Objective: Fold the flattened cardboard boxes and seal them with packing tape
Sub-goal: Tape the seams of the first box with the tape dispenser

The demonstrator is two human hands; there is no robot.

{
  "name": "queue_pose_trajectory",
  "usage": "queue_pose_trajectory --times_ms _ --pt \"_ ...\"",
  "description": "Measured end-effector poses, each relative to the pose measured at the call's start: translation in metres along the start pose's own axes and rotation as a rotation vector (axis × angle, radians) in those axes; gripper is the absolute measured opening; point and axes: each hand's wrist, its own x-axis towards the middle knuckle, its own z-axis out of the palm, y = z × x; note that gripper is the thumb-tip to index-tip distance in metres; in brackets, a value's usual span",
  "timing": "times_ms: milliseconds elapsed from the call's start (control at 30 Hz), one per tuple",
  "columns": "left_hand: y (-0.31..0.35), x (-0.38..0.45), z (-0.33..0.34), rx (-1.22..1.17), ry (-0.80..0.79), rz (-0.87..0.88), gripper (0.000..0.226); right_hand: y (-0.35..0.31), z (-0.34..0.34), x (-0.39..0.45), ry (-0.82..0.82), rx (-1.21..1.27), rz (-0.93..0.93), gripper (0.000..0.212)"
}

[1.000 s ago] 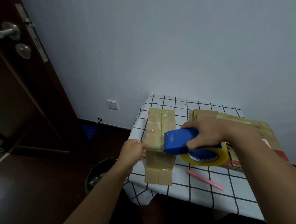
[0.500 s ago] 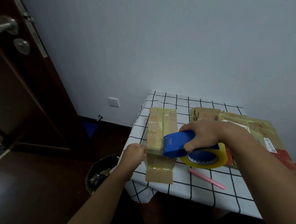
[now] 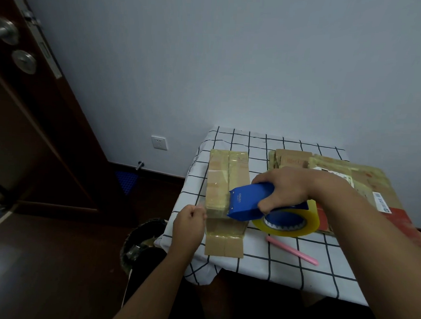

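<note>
Cardboard box [image 3: 227, 199] seems light and stiff, so we pinch the tape end with left hand [image 3: 189, 225] while right hand [image 3: 282, 191] grips the dispenser [image 3: 248, 205] beside it.

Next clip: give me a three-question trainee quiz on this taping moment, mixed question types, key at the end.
1. True or false: the right hand grips the blue tape dispenser.
2. What is the left hand doing? A) pinching the tape end beside the box B) holding the pink pen C) resting on the flat cardboard stack
3. Fill in: the pink pen lies on the checked ____.

Key: 1 true; 2 A; 3 tablecloth.
</note>
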Motion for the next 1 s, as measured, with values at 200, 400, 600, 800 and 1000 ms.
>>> queue_pose_trajectory --times_ms 200,400,600,800,1000 --pt "0.0 -0.011 0.016 0.075 0.141 0.038 0.048 -0.001 0.0 0.001 0.005 -0.024 0.015 0.062" --pt "-0.016 -0.009 0.007 0.703 -0.052 0.83 0.059 0.001 -0.001 0.002 -0.006 -0.019 0.003 0.066" --pt "-0.016 -0.002 0.003 1.007 -0.141 0.847 0.056 0.007 0.008 0.005 0.02 -0.004 -0.017 0.073" --pt "-0.011 -0.001 0.013 1.063 -0.184 0.851 0.063 0.021 0.02 0.006 0.094 -0.023 -0.06 0.078" --pt "-0.012 0.007 0.011 1.009 -0.169 0.899 0.064 0.037 0.036 -0.001 0.185 0.013 -0.148 0.08"
